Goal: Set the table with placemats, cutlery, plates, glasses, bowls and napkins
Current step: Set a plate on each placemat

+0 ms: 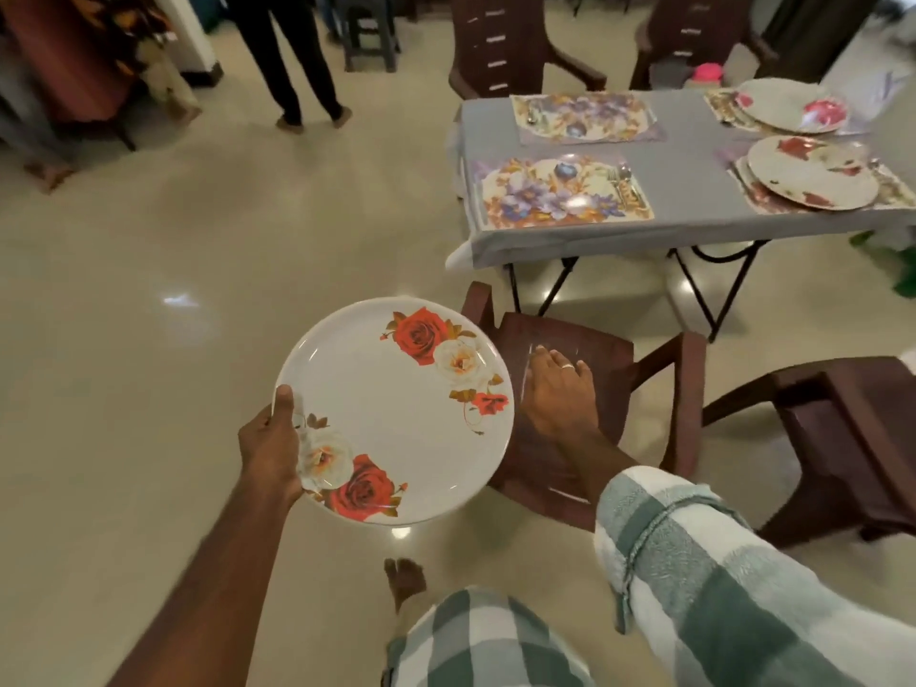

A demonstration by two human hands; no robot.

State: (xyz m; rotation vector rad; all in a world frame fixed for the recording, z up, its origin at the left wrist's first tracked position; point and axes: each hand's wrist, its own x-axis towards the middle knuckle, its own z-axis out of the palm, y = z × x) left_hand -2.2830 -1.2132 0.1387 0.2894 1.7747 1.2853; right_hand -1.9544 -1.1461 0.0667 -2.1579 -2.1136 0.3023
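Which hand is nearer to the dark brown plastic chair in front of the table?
Right. The right hand reaches out over the dark brown plastic chair seat, while the left hand is off to its left, holding the white rose-patterned plate.

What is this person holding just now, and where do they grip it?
The left hand holds a rose-patterned plate by its near-left rim, thumb on top. The right hand holds nothing.

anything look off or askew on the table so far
Nothing spilled or broken. The two plates on the right, and, overhang their placemats rather than sit centred. The two placemats on the left, and, have none yet; the left hand holds the next plate.
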